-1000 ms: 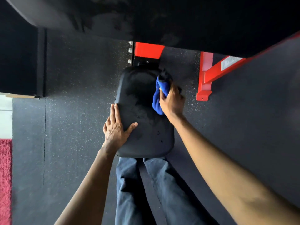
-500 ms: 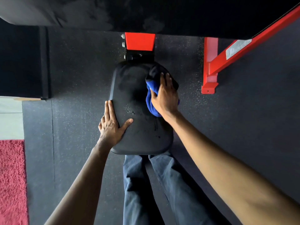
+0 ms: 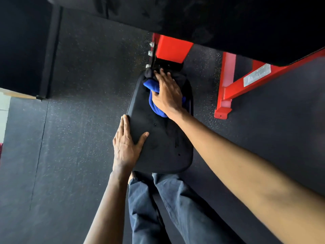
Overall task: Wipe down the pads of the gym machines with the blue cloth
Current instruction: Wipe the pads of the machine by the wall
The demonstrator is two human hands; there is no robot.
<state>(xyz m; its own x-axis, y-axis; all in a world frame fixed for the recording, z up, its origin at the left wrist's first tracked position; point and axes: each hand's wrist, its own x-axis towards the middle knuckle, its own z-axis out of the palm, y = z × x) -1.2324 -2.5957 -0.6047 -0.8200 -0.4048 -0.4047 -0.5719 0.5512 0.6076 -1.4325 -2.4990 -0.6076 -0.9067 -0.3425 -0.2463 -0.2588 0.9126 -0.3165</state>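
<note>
One rounded-rectangle, smooth black vinyl pad [image 3: 158,138] sits on a glossy red steel post [image 3: 172,48]. The right hand [image 3: 167,92] lies on its far end, fingers curved over a bunched, soft blue cloth [image 3: 154,101], with the thumb tucked into a fold and gripping it. Most of the cloth is hidden under the palm. A dark lump just left of the fingertips may be more cloth in shadow, but I can't tell.

The left hand [image 3: 126,141] is released and flat. Its four straight fingers lie along the pad's left edge, and the thumb is spread onto the top.

Beyond the right fingertips, three silver bolt heads [image 3: 150,53] line the post. To the right of those fingers stands a second red piece, an angled frame leg [image 3: 226,85] with a white label [image 3: 256,74] whose print is too small to read. Beneath is speckled black rubber flooring [image 3: 79,120]. Two blue denim legs [image 3: 146,208] show below the wrists, and a broad black mass [image 3: 228,23] is cut off at the top.
</note>
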